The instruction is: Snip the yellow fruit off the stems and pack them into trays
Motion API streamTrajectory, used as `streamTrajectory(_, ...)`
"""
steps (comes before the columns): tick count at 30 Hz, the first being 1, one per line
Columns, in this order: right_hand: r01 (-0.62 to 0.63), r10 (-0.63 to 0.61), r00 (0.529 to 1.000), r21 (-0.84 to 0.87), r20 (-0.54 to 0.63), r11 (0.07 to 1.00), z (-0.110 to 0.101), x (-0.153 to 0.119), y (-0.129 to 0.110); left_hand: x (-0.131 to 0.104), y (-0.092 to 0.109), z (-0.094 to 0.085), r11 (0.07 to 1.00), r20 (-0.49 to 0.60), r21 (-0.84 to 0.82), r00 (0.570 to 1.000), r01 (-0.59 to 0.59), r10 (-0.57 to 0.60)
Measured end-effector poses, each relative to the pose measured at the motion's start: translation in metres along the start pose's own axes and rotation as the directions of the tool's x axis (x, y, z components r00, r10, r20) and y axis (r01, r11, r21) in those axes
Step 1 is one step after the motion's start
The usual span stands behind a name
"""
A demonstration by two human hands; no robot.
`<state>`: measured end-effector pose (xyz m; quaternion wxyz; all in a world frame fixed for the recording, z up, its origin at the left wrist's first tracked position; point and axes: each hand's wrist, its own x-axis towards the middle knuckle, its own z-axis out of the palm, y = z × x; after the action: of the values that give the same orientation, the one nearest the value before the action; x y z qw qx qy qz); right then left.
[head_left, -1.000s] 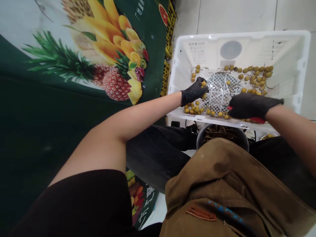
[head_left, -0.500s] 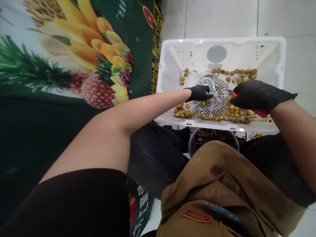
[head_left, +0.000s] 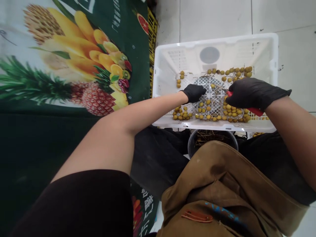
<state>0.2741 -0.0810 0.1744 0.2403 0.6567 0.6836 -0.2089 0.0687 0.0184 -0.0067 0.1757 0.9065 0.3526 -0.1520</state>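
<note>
Both my hands wear black gloves and are inside a white plastic crate (head_left: pixel 217 125). My right hand (head_left: pixel 249 93) is closed around red-handled scissors (head_left: pixel 256 111), whose metal blades point left. Near the blade tips is a single yellow-brown longan (head_left: pixel 212 86). My left hand (head_left: pixel 196 93) has its fingers drawn together at the left edge of a clear plastic container (head_left: pixel 214 93); what they pinch, if anything, is hidden. Several loose longans (head_left: pixel 204 107) lie just below that hand. A fuller clump of longans (head_left: pixel 233 111) lies below my right hand.
More longans on stems (head_left: pixel 237 70) line the crate's far side. A dark bucket (head_left: pixel 190 144) with twigs stands between my legs, under the crate's near edge. Yellow crates (head_left: pixel 152 39) and a green fruit-print banner (head_left: pixel 138 65) are on the left.
My left hand has drawn slightly left and its fingers have closed together, uncovering longans below it. The right hand still holds the scissors. The whole view has shifted a little.
</note>
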Motion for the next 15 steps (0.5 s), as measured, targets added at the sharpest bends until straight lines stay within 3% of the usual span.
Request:
streamTrajectory(6, 0.022, -0.021, 1.000, 0.016, -0.017, 1.000, 0.002, 0.001, -0.004, -0.003, 0.004, 0.015, 0.993, -0.001, 0.068, 0.996, -0.094, 0.094)
streamTrajectory(9, 0.012, -0.012, 1.000, 0.054, -0.013, 0.998, 0.001, -0.001, -0.005, -0.009, 0.003, 0.006, 0.994, -0.021, 0.011, 0.994, -0.105, 0.106)
streamTrajectory(12, -0.002, 0.002, 1.000, 0.027, -0.012, 1.000, -0.001, -0.006, -0.006, -0.018, -0.011, -0.017, 0.998, -0.088, -0.057, 0.996, -0.004, -0.001)
streamTrajectory(15, 0.019, -0.019, 1.000, -0.027, -0.015, 0.999, -0.003, -0.009, -0.007, -0.023, -0.038, -0.038, 0.978, -0.221, -0.128, 0.957, 0.162, -0.187)
